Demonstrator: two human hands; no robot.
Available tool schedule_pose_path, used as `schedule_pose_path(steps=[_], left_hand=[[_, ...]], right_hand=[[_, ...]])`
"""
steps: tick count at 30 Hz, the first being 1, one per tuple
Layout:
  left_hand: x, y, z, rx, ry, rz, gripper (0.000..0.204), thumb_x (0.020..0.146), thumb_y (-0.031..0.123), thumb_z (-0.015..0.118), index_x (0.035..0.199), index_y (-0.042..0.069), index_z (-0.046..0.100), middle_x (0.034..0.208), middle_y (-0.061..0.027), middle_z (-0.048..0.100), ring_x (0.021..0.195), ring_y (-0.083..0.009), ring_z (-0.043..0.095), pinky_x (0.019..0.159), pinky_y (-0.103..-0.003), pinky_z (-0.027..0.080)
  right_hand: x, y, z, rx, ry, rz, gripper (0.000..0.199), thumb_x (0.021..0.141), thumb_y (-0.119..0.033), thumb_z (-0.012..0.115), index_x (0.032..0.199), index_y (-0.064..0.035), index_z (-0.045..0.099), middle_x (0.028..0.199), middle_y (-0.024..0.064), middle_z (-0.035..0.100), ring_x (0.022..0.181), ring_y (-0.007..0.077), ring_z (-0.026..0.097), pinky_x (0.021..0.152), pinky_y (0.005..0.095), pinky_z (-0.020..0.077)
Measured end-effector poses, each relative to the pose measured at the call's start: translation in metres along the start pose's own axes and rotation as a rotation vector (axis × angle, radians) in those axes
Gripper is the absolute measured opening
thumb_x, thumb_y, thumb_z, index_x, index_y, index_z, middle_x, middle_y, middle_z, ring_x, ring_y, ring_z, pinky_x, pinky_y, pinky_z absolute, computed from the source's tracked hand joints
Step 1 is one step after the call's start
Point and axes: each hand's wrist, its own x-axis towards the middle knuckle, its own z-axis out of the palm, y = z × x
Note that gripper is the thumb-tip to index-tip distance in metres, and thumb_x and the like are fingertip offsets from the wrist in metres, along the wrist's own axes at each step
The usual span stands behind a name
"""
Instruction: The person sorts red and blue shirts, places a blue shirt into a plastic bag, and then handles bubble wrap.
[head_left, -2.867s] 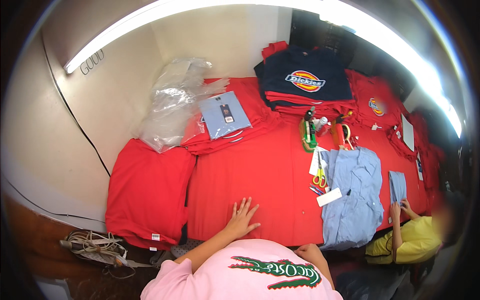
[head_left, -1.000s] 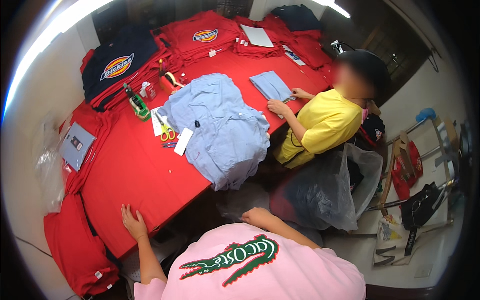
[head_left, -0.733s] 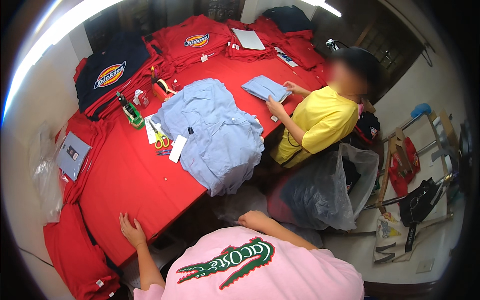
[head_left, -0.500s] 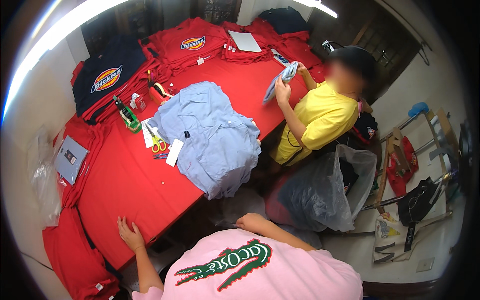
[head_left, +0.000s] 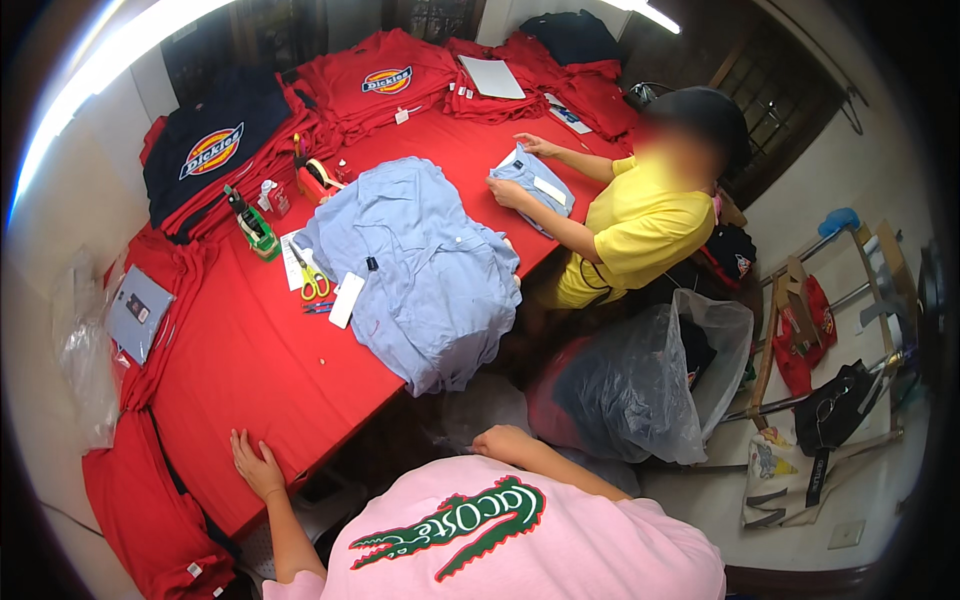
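My left hand (head_left: 258,465) lies flat on the red tabletop (head_left: 285,400) near its front edge, fingers spread and holding nothing. My right hand (head_left: 503,443) rests bent beside my pink shirt (head_left: 600,520); its fingertips are hidden and nothing shows in it. Ahead, a rumpled pile of light-blue shirts (head_left: 420,260) with a white hang tag (head_left: 346,300) covers the table's middle. Across the corner a co-worker in a yellow shirt (head_left: 650,225) has both hands on a folded light-blue shirt (head_left: 530,178) laid on the table.
Yellow-handled scissors (head_left: 315,285), a green-based tool (head_left: 255,235) and a tape dispenser (head_left: 318,183) stand left of the pile. Red (head_left: 375,75) and navy garments (head_left: 215,150) line the far side. A bagged blue garment (head_left: 140,312) lies left. A clear plastic bag (head_left: 640,390) of clothes stands right.
The co-worker has lowered the light-blue shirt from the air onto the tabletop, where it now lies folded with its tag showing. Both my hands have stayed nearly still.
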Motion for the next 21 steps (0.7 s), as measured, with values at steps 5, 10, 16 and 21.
schedule_pose_path(steps=[5,10,16,21], left_hand=[[0.0,0.003,-0.004,0.001,0.003,-0.002,0.047,0.101,0.022,0.061,0.146,0.008,0.056,0.162,-0.012,0.046,0.149,-0.0332,0.043,0.121,-0.049,0.035],[0.0,0.009,-0.008,0.014,0.004,-0.008,0.047,0.101,0.022,0.062,0.145,0.008,0.056,0.161,-0.0116,0.047,0.149,-0.0329,0.043,0.121,-0.048,0.035],[0.002,0.004,-0.004,0.011,0.029,0.002,0.047,0.1,0.021,0.063,0.144,0.009,0.056,0.161,-0.0112,0.047,0.149,-0.0323,0.043,0.122,-0.048,0.034],[0.0,0.005,-0.004,-0.003,0.032,-0.006,0.047,0.1,0.021,0.063,0.144,0.009,0.056,0.161,-0.0112,0.048,0.149,-0.0321,0.043,0.122,-0.048,0.034]], right_hand=[[0.0,0.003,-0.001,0.052,-0.01,0.023,0.032,0.1,-0.037,0.058,0.113,-0.0159,0.078,0.11,0.0155,0.076,0.104,0.038,0.072,0.09,0.0507,0.0561],[0.001,0.009,0.004,0.058,-0.003,-0.011,0.036,0.102,-0.041,0.057,0.115,-0.015,0.078,0.11,0.0168,0.076,0.103,0.0401,0.072,0.091,0.0508,0.0552],[0.005,0.012,0.003,0.04,-0.012,-0.01,0.031,0.1,-0.035,0.058,0.114,-0.0166,0.079,0.112,0.0138,0.077,0.105,0.0366,0.072,0.091,0.0497,0.0565],[0.004,0.008,-0.004,0.012,-0.017,-0.005,0.03,0.099,-0.035,0.059,0.112,-0.0165,0.079,0.109,0.0146,0.077,0.103,0.0375,0.073,0.09,0.0502,0.0566]])
